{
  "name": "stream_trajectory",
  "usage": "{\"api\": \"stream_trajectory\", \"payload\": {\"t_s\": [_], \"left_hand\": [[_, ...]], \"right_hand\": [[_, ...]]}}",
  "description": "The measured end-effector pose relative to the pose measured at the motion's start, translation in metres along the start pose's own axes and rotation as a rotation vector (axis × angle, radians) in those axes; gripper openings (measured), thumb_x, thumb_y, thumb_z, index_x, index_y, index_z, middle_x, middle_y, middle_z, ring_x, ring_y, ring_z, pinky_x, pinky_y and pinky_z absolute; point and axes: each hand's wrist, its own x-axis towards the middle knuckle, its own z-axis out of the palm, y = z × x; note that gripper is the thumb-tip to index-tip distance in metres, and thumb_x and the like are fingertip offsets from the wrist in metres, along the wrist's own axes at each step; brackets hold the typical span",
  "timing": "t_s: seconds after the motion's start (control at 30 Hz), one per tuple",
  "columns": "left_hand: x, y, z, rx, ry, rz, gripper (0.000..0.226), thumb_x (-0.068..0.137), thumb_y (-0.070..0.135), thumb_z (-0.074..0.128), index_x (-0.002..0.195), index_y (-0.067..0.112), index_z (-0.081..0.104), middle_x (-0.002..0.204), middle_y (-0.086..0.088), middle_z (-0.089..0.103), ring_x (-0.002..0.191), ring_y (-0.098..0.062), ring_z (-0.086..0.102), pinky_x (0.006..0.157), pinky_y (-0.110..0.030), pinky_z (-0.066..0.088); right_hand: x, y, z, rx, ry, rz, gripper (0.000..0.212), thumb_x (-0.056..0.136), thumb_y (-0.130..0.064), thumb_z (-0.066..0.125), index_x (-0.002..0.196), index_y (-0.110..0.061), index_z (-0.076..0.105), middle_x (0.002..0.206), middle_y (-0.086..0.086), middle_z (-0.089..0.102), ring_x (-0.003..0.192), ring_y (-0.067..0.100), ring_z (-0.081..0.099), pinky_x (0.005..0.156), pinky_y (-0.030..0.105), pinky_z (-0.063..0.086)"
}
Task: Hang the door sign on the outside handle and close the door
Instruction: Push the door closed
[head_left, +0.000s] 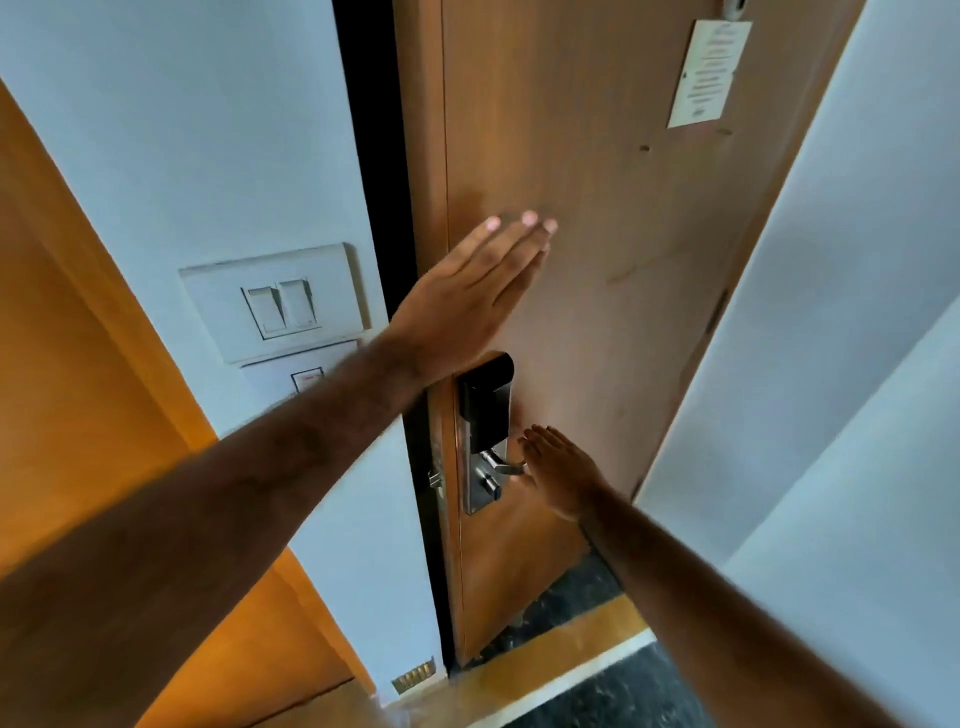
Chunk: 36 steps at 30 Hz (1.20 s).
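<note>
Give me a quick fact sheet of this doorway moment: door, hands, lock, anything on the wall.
door: brown wood door, dark gap showing along its latch edge
left hand: left hand open, fingers flat toward the door above the lock
right hand: right hand open, beside the lever handle, not gripping it
lock: black and metal lock plate
door sign: none visible
paper notice: notice high on the door
wall: light switch left of the door

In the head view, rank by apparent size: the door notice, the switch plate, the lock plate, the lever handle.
1. Switch plate
2. Lock plate, notice: too similar to rank; the notice is farther away.
3. Handle, partly hidden by the right hand.
</note>
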Motion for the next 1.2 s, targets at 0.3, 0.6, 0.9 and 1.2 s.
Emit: {"api": "stream_trajectory", "payload": {"t_s": [0.3,0.6,0.9,1.2], "left_hand": [[0.036,0.0,0.058,0.056,-0.196,-0.25,0.078,0.104,0.04,0.041,0.161,-0.003,0.009,0.171,-0.016,0.004,0.159,-0.03,0.009,0.128,-0.051,0.009],[0.044,0.013,0.109,0.073,-0.211,-0.461,0.079,0.106,0.052,0.034,0.163,0.002,0.009,0.172,-0.012,0.005,0.159,-0.026,0.009,0.126,-0.055,0.006],[0.047,0.003,0.16,0.082,-0.164,-0.555,0.077,0.106,0.056,0.031,0.162,0.005,0.02,0.17,-0.01,0.018,0.157,-0.026,0.02,0.124,-0.056,0.008],[0.049,-0.006,0.195,0.178,-0.116,-0.581,0.08,0.103,0.063,0.031,0.159,0.006,0.03,0.166,-0.01,0.031,0.153,-0.028,0.033,0.12,-0.06,0.019]], "right_hand": [[0.042,-0.008,0.011,0.029,0.061,-0.029,0.062,0.081,-0.037,0.083,0.12,0.01,0.067,0.124,0.027,0.067,0.118,0.038,0.065,0.105,0.045,0.051],[0.084,-0.015,0.032,0.051,0.128,-0.01,0.066,0.081,-0.04,0.084,0.119,0.012,0.068,0.124,0.031,0.066,0.117,0.04,0.065,0.102,0.049,0.048],[0.132,-0.023,0.053,0.144,0.124,0.058,0.06,0.093,-0.033,0.072,0.128,0.013,0.06,0.133,0.033,0.059,0.126,0.042,0.058,0.109,0.051,0.046],[0.158,-0.024,0.059,0.139,0.119,0.05,0.068,0.099,-0.036,0.061,0.143,0.013,0.044,0.147,0.035,0.044,0.14,0.045,0.042,0.117,0.052,0.033]]}}
